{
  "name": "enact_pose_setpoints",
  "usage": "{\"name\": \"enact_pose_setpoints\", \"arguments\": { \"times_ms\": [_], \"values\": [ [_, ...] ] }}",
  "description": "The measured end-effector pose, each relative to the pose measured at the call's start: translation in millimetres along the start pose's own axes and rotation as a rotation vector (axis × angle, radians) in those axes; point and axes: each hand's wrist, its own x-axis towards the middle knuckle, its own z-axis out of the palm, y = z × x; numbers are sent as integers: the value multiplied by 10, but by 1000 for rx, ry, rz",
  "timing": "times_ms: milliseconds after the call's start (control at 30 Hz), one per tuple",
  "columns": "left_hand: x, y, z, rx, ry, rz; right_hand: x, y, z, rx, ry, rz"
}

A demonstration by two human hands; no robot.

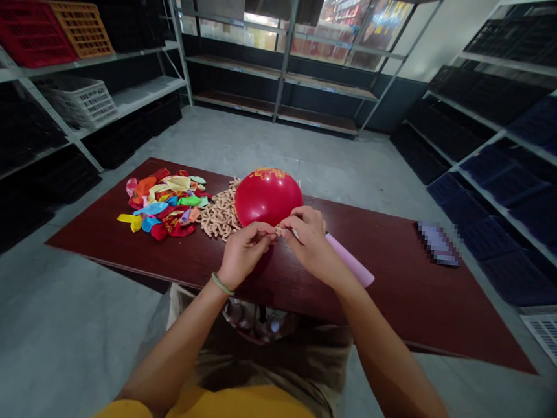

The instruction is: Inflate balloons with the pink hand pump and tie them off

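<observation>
A blown-up red balloon (268,198) with yellow printing sits at the middle of the dark brown table (412,299), toward its far edge, in front of the person. The left hand (245,252) and the right hand (311,238) meet at the near end of the balloon. The fingers of both are pinched together there on its neck, with a small beige piece (278,232) showing between the fingertips; exactly which part each hand grips cannot be told.

Just left of the balloon lies a pile of beige curly pieces (219,213), and left of that, touching it, a heap of limp balloons (169,203) in many colours. A pink tube (352,262) lies just right of the right hand, slanting toward the near edge. Well apart, near the table's right end, is a blurred-out flat thing (437,243). A green band (223,285) circles the left wrist. Beyond the table, metal shelves (283,76) stand on the grey floor (236,137), and a red crate (28,28) sits on shelving at the left.
</observation>
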Motion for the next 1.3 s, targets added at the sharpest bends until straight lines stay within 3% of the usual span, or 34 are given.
{"name": "enact_pose_setpoints", "arguments": {
  "times_ms": [400,700,1033,1300],
  "values": [
    [10,54,40,137,83,51,-38,-20,130,9,164,26],
    [66,1,115,-386,143,-166,-177,-121,206,-183,330,-66],
    [57,-11,166,-686,225,-234,-278,-126,309,-397,460,-122],
    [51,-52,179,-735,240,-253,-337,-29,361,-441,501,-125]
  ]
}}
